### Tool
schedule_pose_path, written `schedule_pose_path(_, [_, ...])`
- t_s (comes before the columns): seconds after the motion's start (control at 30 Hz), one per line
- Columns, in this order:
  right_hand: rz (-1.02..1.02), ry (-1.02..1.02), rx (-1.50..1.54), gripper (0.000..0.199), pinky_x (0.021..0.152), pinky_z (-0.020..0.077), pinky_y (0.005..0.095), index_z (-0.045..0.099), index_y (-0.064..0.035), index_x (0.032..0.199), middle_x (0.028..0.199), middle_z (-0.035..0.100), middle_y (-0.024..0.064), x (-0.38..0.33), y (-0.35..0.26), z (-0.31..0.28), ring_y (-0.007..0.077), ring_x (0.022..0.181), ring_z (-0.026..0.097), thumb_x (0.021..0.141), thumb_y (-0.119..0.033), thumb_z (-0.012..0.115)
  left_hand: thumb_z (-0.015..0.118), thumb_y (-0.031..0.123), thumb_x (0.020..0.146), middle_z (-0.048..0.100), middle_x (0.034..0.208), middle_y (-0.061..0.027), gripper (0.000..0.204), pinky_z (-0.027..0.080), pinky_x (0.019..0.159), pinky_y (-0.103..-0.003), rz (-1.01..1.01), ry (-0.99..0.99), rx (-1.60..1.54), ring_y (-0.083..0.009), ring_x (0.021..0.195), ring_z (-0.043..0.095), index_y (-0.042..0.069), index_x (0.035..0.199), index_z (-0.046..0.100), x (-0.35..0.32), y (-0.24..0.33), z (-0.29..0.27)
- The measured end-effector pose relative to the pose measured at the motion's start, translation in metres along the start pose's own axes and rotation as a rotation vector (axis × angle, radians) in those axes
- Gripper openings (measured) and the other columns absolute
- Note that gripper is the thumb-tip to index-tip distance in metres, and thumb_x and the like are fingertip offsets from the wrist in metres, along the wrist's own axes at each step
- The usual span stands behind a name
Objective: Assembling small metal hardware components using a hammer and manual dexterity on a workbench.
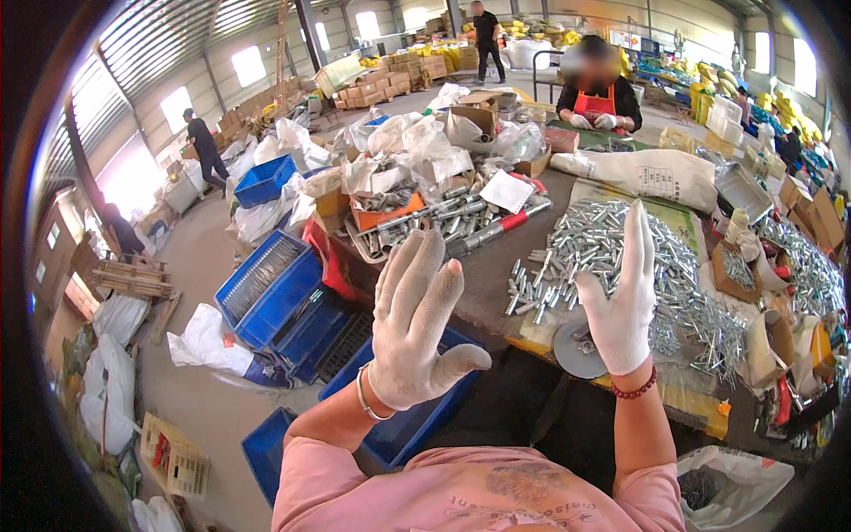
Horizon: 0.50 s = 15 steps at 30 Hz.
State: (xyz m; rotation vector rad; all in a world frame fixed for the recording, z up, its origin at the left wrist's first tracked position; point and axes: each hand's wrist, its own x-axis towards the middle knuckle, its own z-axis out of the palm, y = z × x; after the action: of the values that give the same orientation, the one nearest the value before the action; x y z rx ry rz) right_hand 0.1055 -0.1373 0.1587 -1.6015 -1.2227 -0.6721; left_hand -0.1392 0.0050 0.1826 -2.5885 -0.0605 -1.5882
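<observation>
Left hand (412, 332) and right hand (620, 319) are raised empty, fingers extended, thumbs apart, metal parts (581, 241) piled on the worktop (483, 291) beyond the right. Seemingly a pause; grasping any would call for reaching down.

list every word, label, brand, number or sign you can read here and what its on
Pink shirt: lettering below a dark printed motif, upside down in this view; wording not copied here.
Long white sack on the table: dark printed characters, too small to read.
Elsewhere: any other lettering is too small or blurred to quote.
</observation>
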Motion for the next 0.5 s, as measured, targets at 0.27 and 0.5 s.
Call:
schedule_pose_path(0.27, [-0.027, 0.042, 0.020, 0.093, 0.123, 0.0357, 0.0508, 0.033, 0.0020, 0.164, 0.164, 0.040, 0.0290, 0.007, -0.006, 0.008, 0.0453, 0.150, 0.043, 0.086, -0.013, 0.081, 0.058, 0.073, 0.098, 0.054, 0.153, -0.0326, 0.092, 0.037, 0.120, -0.061, 0.069, 0.051, -0.035, -0.0514, 0.143, 0.051, 0.002, 0.156, 0.052, 0.000, 0.003, -0.020])
schedule_pose_path(0.5, [-0.021, -0.042, 0.074, 0.088, 0.130, 0.0278, 0.0467, 0.031, -0.0009, 0.166, 0.171, 0.035, 0.0210, 0.004, -0.011, 0.023, 0.0369, 0.159, 0.034, 0.086, 0.001, 0.068, 0.060, 0.070, 0.098, 0.055, 0.152, -0.0313, 0.088, 0.037, 0.119, -0.061, 0.050, 0.021, 0.034, -0.0512, 0.143, 0.051, 0.001, 0.153, 0.056, -0.008, 0.005, -0.043])
